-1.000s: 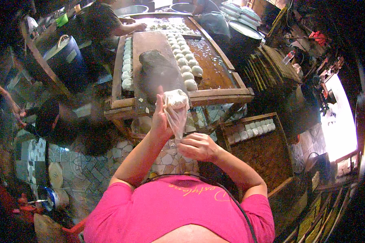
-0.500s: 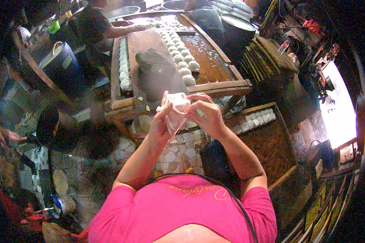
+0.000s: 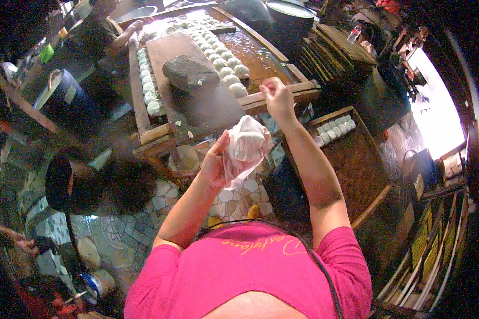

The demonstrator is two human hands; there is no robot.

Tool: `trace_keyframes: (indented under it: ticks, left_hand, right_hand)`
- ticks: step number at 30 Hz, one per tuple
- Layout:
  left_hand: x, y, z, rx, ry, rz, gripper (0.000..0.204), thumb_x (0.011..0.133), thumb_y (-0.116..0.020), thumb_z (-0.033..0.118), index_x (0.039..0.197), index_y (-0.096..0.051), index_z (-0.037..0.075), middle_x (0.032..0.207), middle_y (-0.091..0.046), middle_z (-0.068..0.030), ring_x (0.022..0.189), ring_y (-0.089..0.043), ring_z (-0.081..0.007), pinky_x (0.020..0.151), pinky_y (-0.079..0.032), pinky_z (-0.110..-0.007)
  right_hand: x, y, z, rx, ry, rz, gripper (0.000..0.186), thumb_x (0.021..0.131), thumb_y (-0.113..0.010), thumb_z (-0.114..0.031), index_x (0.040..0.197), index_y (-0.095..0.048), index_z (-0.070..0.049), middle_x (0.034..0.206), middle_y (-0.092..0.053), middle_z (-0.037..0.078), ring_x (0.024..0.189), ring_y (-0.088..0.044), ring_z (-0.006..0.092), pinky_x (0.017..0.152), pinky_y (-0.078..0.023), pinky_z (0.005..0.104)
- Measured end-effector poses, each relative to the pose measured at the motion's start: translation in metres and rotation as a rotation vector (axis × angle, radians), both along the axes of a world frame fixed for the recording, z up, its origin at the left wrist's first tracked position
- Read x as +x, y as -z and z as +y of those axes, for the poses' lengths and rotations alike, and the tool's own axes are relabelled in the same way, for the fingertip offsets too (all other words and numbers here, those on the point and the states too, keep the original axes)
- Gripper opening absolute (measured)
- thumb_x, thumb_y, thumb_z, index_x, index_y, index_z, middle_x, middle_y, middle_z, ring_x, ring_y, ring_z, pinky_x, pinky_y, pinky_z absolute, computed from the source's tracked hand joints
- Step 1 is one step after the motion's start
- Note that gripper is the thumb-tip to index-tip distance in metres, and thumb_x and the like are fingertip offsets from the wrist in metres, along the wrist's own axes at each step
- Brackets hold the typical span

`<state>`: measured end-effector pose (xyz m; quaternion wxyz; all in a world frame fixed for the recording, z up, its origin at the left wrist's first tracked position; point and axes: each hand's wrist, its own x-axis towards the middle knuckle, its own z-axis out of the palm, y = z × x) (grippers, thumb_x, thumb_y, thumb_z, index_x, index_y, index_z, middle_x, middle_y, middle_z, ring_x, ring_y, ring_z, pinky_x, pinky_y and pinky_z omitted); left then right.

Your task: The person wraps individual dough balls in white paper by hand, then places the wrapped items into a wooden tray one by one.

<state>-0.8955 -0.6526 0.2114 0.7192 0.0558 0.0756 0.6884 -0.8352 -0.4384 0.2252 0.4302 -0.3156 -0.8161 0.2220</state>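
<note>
My left hand (image 3: 216,162) holds a thin wet white cloth (image 3: 234,174), its thumb up along the cloth's left side. A soft white lump (image 3: 246,146) lies in the cloth, which spreads open around it and hangs down below. Apart from the cloth, my right hand (image 3: 277,97) is raised over the near right frame of the wooden table. Its fingers are curled together, and whatever may be between them is hidden. Just beyond my left hand, a dark stone-like block (image 3: 190,73) rests on a wide board (image 3: 218,103).
Rows of round white lumps (image 3: 221,61) line the wet wooden table (image 3: 263,53). A low wooden tray (image 3: 351,165) with small white pieces (image 3: 335,130) stands to the right. Stacked slatted boards (image 3: 338,53) and a blue barrel (image 3: 69,101) flank the table. Another person's arm (image 3: 125,37) reaches in at far left.
My right hand has let go of the cloth and moved up and right to the table frame. The cloth has opened, baring the white lump in my left hand.
</note>
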Motion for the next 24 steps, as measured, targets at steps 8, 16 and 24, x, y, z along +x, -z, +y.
trace_keyframes:
  ticks: [8,16,24]
  left_hand:
    - [0.021,0.033,0.010,-0.256,-0.223,0.533,0.047,0.093,-0.045,0.039,0.125,-0.045,0.004,0.117,-0.052,-0.0059,0.112,-0.047,-0.0185,0.098,-0.034,-0.031]
    - [0.002,0.009,0.021,-0.051,-0.254,0.484,0.050,0.093,-0.043,0.041,0.126,-0.043,0.004,0.121,-0.051,-0.0096,0.104,-0.052,-0.0197,0.085,-0.043,-0.030]
    - [0.014,0.015,0.040,-0.133,-0.235,0.241,0.058,0.092,-0.043,0.043,0.134,-0.034,0.005,0.133,-0.041,-0.0118,0.122,-0.041,-0.0281,0.098,-0.037,-0.039]
  right_hand:
    - [0.059,0.077,-0.101,-1.757,-0.313,0.759,0.057,0.097,-0.023,-0.044,0.113,-0.053,0.003,0.110,-0.060,0.014,0.095,-0.060,0.0269,0.079,-0.050,0.0404]
    - [0.143,0.147,-0.038,-1.596,-0.150,0.934,0.037,0.095,-0.038,-0.035,0.111,-0.054,-0.005,0.105,-0.061,0.012,0.094,-0.061,0.0278,0.082,-0.050,0.0435]
    - [0.258,0.243,0.061,-1.380,0.298,0.900,0.028,0.091,-0.049,-0.032,0.102,-0.058,-0.008,0.092,-0.063,0.008,0.082,-0.063,0.0247,0.071,-0.051,0.0424]
